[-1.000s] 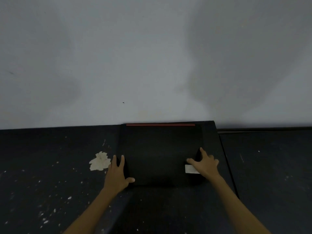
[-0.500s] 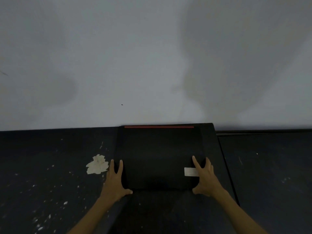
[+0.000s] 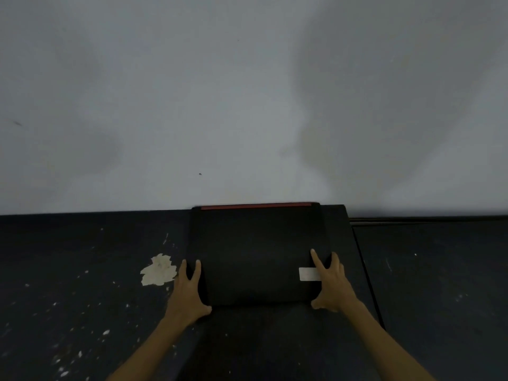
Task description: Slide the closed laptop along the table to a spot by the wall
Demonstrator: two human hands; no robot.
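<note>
The closed black laptop (image 3: 258,251) lies flat on the dark table (image 3: 68,270), its red-striped back edge touching the grey wall (image 3: 247,105). A white sticker (image 3: 308,274) sits near its front right corner. My left hand (image 3: 189,295) clasps the laptop's front left corner, fingers along the side and thumb at the front edge. My right hand (image 3: 330,284) grips the front right corner the same way, with the forefinger resting on the lid.
A pale patch of chipped paint (image 3: 159,270) marks the table just left of the laptop, with small white flecks around it. A seam (image 3: 365,270) to the right divides this table from a second dark surface (image 3: 439,284).
The laptop sits slightly nearer the wall than before. My right hand has shifted from lying on the lid to gripping the front right corner, thumb at the front edge.
</note>
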